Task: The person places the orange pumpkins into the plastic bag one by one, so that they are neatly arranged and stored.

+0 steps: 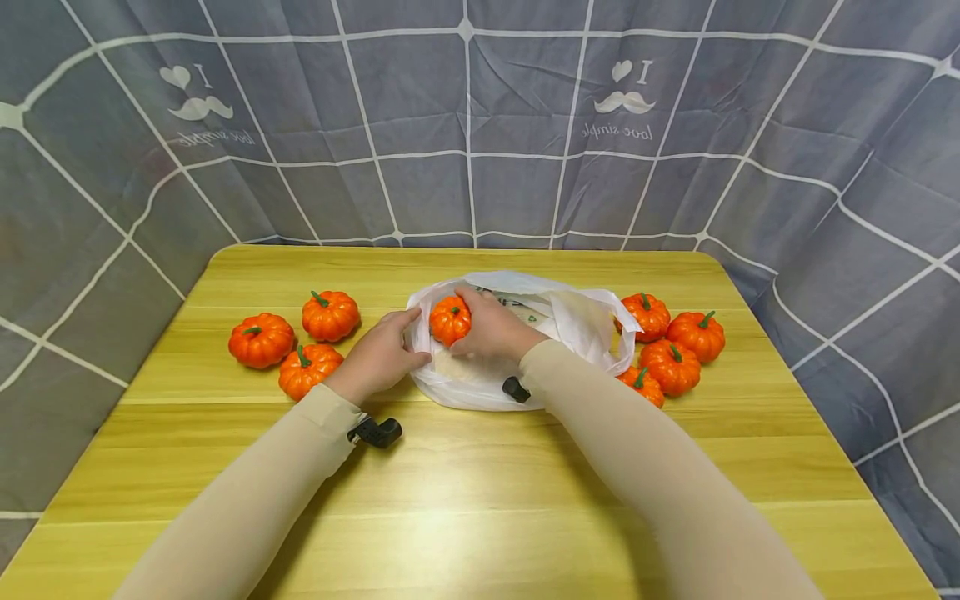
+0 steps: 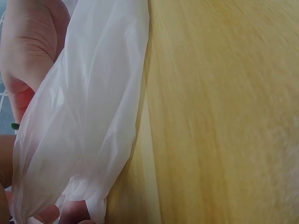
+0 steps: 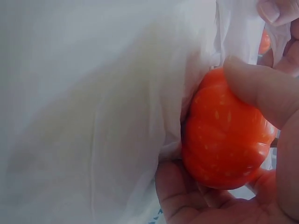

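Observation:
A white plastic bag [image 1: 480, 398] lies with its mouth spread open at the middle of the table. My right hand [image 1: 497, 327] reaches into that mouth and grips a small orange pumpkin [image 1: 450, 322] with a green stem. Seen from the right wrist, the thumb and fingers wrap round the pumpkin [image 3: 229, 135], close to the bag's inner wall [image 3: 93, 116]. At the bag's left rim, my left hand [image 1: 382, 354] pinches the plastic between thumb and fingers. Thin plastic [image 2: 98, 84] covers part of the left wrist view, and some left fingers are hidden behind it.
Left of the bag, three orange pumpkins [image 1: 261, 340] sit on the wooden table [image 1: 465, 517]. Several more pumpkins [image 1: 670, 367] are grouped against its right side, some partly covered by the bag. A grey checked curtain [image 1: 525, 200] hangs behind the table and along its sides.

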Action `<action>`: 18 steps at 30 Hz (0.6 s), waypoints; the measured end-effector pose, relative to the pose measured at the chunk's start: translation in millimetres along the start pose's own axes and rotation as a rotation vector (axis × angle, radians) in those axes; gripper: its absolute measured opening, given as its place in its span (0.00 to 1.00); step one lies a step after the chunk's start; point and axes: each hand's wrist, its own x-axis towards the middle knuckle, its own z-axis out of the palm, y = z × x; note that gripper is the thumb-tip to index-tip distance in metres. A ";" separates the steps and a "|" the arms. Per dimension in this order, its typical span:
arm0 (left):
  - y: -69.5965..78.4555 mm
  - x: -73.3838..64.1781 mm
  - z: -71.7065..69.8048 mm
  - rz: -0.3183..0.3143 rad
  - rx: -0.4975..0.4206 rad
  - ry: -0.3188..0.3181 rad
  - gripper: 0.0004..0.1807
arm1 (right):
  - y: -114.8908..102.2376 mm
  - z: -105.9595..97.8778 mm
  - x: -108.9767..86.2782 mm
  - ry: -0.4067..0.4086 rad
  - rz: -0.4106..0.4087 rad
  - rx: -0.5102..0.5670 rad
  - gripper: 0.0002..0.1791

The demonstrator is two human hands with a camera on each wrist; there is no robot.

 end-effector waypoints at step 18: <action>-0.3 -0.4 1.0 -0.015 -0.010 -0.013 0.46 | 0.8 5.7 2.0 0.023 0.039 0.024 0.60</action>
